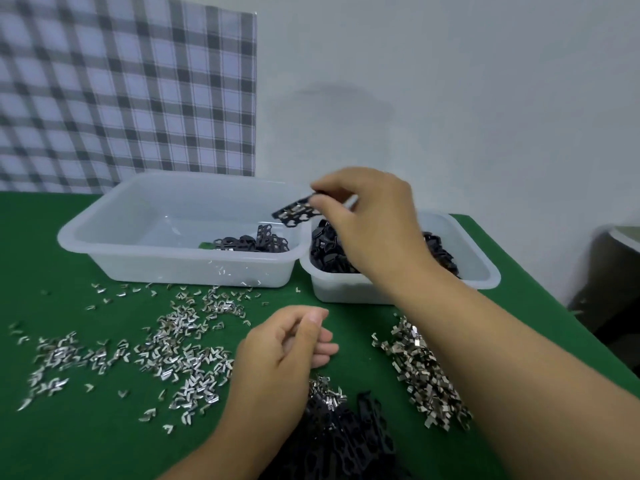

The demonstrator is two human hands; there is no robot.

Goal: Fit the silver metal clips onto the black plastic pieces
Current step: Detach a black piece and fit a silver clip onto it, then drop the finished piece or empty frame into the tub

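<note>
My right hand (370, 216) pinches a black plastic piece (294, 212) with silver clips on it, held in the air over the right end of the large translucent bin (104, 237). Several similar black pieces (256, 241) lie in that bin's right corner. My left hand (287, 344) hovers low over the green table with its fingers loosely curled; I cannot tell whether it holds anything. Loose silver clips (166, 344) are scattered on the table at the left, and a second heap of clips (422, 368) lies at the right. A pile of black pieces (339, 438) sits near the front edge.
A smaller translucent bin (478, 268) full of black pieces stands to the right of the large one. A checked cloth (128, 84) hangs at the back left against a white wall. A dark object (616, 271) stands off the table's right edge.
</note>
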